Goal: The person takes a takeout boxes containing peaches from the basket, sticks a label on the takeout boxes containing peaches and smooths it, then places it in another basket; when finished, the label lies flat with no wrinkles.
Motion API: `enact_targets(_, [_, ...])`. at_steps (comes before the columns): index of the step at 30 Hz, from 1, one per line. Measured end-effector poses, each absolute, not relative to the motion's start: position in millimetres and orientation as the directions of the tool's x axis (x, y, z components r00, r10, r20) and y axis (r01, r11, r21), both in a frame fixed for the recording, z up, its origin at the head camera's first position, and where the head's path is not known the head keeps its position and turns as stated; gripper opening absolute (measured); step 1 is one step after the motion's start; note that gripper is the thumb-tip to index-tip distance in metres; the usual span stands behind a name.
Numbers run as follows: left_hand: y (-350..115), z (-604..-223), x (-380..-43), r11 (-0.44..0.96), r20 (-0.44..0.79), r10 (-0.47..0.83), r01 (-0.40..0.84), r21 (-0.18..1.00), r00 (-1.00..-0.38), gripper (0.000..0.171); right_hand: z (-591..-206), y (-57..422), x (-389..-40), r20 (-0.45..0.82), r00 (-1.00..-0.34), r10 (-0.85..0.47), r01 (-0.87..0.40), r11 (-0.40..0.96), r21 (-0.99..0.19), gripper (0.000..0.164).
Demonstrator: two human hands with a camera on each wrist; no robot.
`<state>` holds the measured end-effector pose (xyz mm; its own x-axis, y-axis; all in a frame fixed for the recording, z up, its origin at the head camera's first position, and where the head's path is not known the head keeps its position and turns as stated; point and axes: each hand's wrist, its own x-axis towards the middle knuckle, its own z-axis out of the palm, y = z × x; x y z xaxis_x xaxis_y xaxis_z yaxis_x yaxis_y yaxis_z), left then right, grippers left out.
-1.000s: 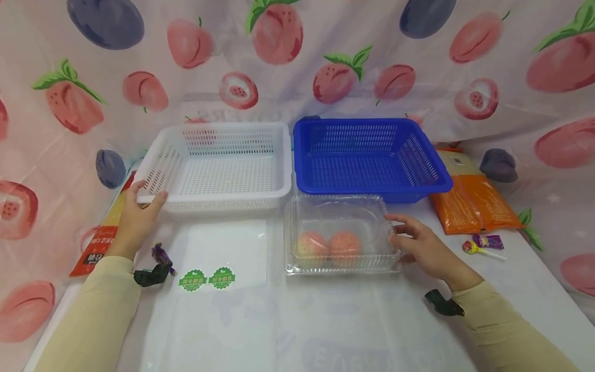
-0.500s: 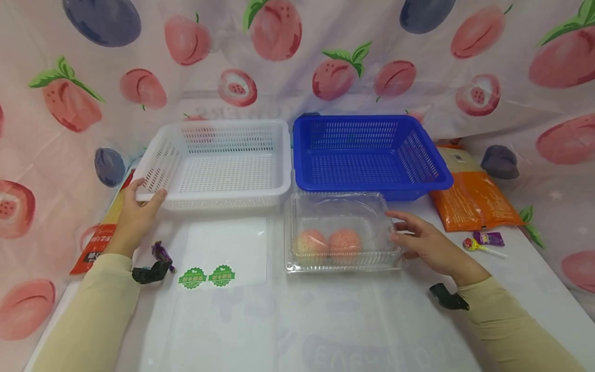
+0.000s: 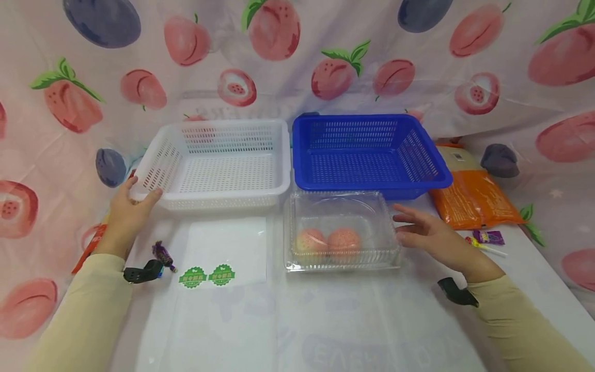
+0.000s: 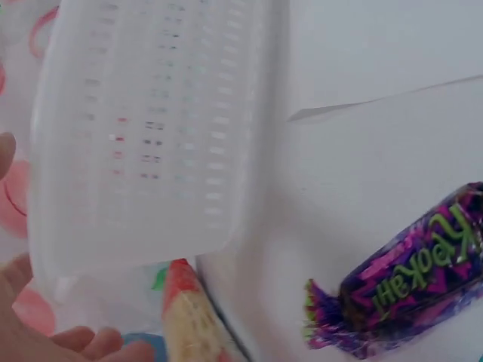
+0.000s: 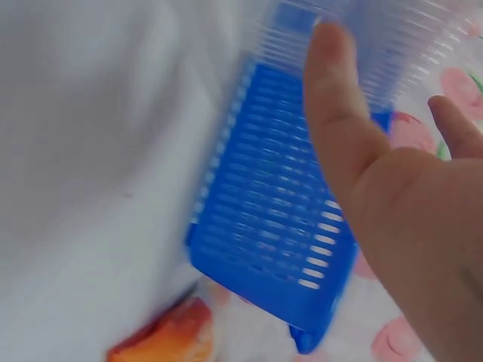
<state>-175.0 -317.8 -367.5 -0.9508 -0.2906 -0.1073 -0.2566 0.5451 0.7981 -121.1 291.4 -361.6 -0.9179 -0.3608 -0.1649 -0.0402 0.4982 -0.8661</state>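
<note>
At the front left corner of a white plastic basket (image 3: 223, 196), my left hand (image 3: 125, 222) has its fingers spread. In the left wrist view the fingertips (image 4: 106, 343) look apart from the basket wall. My right hand (image 3: 434, 243) is just right of a clear plastic clamshell box (image 3: 341, 204), with a small gap between them and its fingers loosely extended. Inside the box, whose lid is down, lie two round pink-and-yellow peach-like fruits (image 3: 344, 243). Behind the box stands a blue plastic basket (image 3: 372, 184). No contents show in either basket.
A wrapped purple candy (image 3: 163, 256) and a white sheet with two green stickers (image 3: 222, 275) lie in front of the white basket. On the right are an orange bag (image 3: 479, 199), a lollipop (image 3: 485, 248) and a purple packet (image 3: 489, 237). A red bag (image 3: 90, 248) sits left.
My right hand has drawn back to the right, away from the clear box. My left hand has shifted slightly left and loosened from the white basket's corner. Baskets and box stay put.
</note>
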Motion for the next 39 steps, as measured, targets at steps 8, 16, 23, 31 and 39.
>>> enact_targets(8, [-309.3,-341.9,-164.3,0.621,0.017,-0.303,-0.184,0.762,-0.953,0.090,-337.7,287.7,-118.8,-0.022,-0.913,-0.407,-0.169,0.428,-0.888,0.061])
enact_targets(16, [-294.0,-323.0,-144.4,0.617,0.042,-0.242,-0.120,0.778,-0.969,0.093,-318.7,261.5,-116.6,0.092,-0.891,-0.444,-0.295,0.415,-0.861,0.057])
enact_targets(23, [-285.9,-318.8,-118.8,0.592,0.051,-0.121,-0.031,0.805,-0.991,0.085,-311.3,228.7,-116.3,0.129,-0.869,-0.478,-0.342,0.390,-0.855,0.057])
enact_targets(31, [-280.9,-334.5,-98.5,0.637,0.023,0.003,0.020,0.771,-1.000,0.081,-319.6,195.2,-116.1,0.124,-0.853,-0.506,-0.344,0.369,-0.864,0.058])
enact_targets(39, [-274.6,-358.3,-87.9,0.655,-0.126,0.053,-0.061,0.753,-0.991,0.085,-327.3,153.1,-109.1,0.141,-0.823,-0.550,-0.319,0.243,-0.916,0.060])
